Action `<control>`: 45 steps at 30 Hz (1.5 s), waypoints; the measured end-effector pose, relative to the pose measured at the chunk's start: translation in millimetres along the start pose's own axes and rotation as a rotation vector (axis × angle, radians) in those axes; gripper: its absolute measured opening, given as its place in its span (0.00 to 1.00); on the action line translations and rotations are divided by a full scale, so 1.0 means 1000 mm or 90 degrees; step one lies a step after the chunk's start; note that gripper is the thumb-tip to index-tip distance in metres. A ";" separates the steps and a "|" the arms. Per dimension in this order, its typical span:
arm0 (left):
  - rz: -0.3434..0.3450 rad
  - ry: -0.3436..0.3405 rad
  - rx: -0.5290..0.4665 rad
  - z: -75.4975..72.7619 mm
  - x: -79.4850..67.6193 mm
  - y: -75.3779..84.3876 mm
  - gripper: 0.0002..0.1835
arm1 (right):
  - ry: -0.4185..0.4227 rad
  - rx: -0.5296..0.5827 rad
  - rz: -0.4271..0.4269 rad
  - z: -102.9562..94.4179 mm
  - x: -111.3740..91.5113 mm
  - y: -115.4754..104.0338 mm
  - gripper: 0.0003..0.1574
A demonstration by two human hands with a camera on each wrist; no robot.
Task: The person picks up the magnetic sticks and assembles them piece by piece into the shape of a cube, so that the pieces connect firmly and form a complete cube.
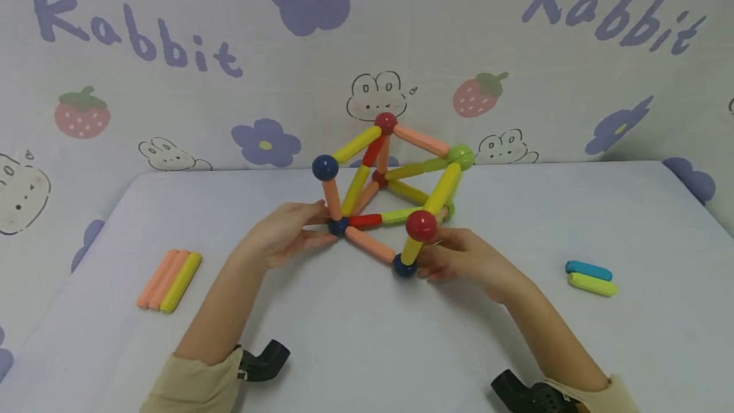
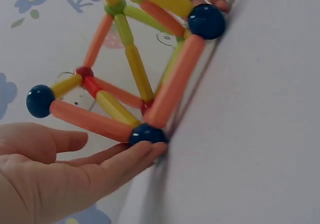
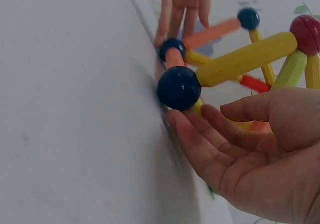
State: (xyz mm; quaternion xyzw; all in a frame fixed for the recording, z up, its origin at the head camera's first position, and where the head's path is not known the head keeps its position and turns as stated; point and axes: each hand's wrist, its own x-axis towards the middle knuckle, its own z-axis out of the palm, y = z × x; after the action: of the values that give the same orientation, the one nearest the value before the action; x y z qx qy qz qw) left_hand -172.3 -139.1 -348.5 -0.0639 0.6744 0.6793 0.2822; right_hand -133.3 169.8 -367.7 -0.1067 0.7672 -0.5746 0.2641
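A frame of coloured building sticks and balls, with a pink stick [image 1: 371, 245] along its front, stands between both hands on the white table. My left hand [image 1: 287, 234] touches the lower left blue ball [image 2: 148, 134] with nearly straight fingers, the thumb apart from it. At the opposite lower corner, my right hand [image 1: 470, 260] has relaxed fingertips against another blue ball [image 3: 179, 87]; its thumb is clear of that ball. A yellow stick [image 3: 247, 58] rises from there to a red ball [image 1: 421, 226]. The upper left corner carries a blue ball [image 1: 325, 167], and a green ball [image 1: 460, 157] sits upper right.
Two pink sticks [image 1: 157, 278] and a yellow stick [image 1: 181, 282] lie side by side at the left. To the right lie a blue stick [image 1: 589, 270] and a light green stick [image 1: 593, 284]. A printed cloth [image 1: 189, 107] hangs behind the table.
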 end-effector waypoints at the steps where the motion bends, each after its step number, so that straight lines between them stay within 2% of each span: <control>1: 0.011 0.017 -0.021 -0.001 0.004 -0.003 0.29 | -0.011 0.006 0.000 0.005 0.001 -0.001 0.28; 5: 0.042 0.058 -0.092 0.000 0.017 -0.014 0.29 | -0.034 0.021 0.014 0.027 0.005 -0.003 0.24; 9: 0.062 0.044 -0.111 0.003 0.025 -0.022 0.30 | -0.064 0.028 0.009 0.046 0.009 -0.003 0.22; 12: 0.071 0.026 -0.112 0.005 0.027 -0.025 0.30 | -0.088 0.026 -0.016 0.056 0.010 -0.001 0.23; 15: 0.074 0.020 -0.099 0.005 0.025 -0.024 0.30 | -0.089 0.006 -0.032 0.058 0.009 -0.002 0.24; 19: 0.091 0.020 -0.037 0.000 0.018 -0.017 0.31 | -0.056 -0.036 -0.038 0.041 0.006 -0.006 0.22; 24: 0.148 0.027 0.051 -0.014 -0.004 -0.002 0.31 | -0.010 -0.088 -0.045 0.006 -0.003 -0.007 0.21; 28: 0.188 0.057 0.104 -0.029 -0.027 0.004 0.31 | 0.030 -0.134 -0.056 -0.017 -0.009 -0.005 0.21; 31: 0.205 0.092 0.136 -0.042 -0.045 0.003 0.31 | 0.086 -0.196 -0.073 -0.029 -0.011 -0.002 0.17; 35: 0.185 0.170 0.229 -0.067 -0.069 -0.004 0.31 | 0.168 -0.252 -0.057 -0.036 -0.010 0.004 0.13; 38: 0.151 0.222 0.303 -0.092 -0.088 -0.010 0.33 | 0.201 -0.234 -0.045 -0.037 -0.008 0.009 0.19; 42: 0.116 0.273 0.398 -0.122 -0.108 -0.023 0.34 | 0.191 -0.203 -0.058 -0.037 -0.005 0.017 0.29; 45: 0.082 0.294 0.434 -0.139 -0.119 -0.034 0.34 | 0.167 -0.193 -0.080 -0.038 -0.003 0.024 0.30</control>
State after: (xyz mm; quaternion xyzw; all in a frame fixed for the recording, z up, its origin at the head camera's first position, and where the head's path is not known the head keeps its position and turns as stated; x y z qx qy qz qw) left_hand -98.2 -308.9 -334.1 -0.0753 0.9088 0.4014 0.0852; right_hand -147.9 210.1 -381.4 -0.1172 0.8644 -0.4773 0.1063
